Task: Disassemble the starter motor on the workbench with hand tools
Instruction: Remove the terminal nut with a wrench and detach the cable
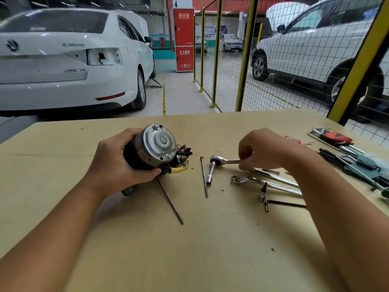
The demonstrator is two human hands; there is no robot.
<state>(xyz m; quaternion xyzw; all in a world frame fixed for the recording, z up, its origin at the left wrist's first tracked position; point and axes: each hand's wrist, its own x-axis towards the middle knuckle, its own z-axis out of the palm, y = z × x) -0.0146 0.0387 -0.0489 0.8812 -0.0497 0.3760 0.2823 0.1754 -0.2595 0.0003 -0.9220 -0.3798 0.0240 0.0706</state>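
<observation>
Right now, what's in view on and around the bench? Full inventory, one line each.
starter motor: 1, silver end cap, dark body, left of centre, held
long through bolts: 2, grey metal, loose on the bench beside the motor
ratchet with socket: 1, chrome, centre
ring spanners: 2, chrome, right of the ratchet
hex key: 1, black, nearest of the tools
hex key sets: 2, red holder and green holder, far right
cars: 2 close, white, behind the bench
left hand: grips the motor
right hand: fingertips on the ratchet handle

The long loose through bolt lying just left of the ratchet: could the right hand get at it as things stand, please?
Probably yes. The long steel through bolt lies bare on the tan workbench, with nothing over it. The right hand is close by at the chrome ratchet's handle; only the ratchet's socket extension lies between.
</observation>
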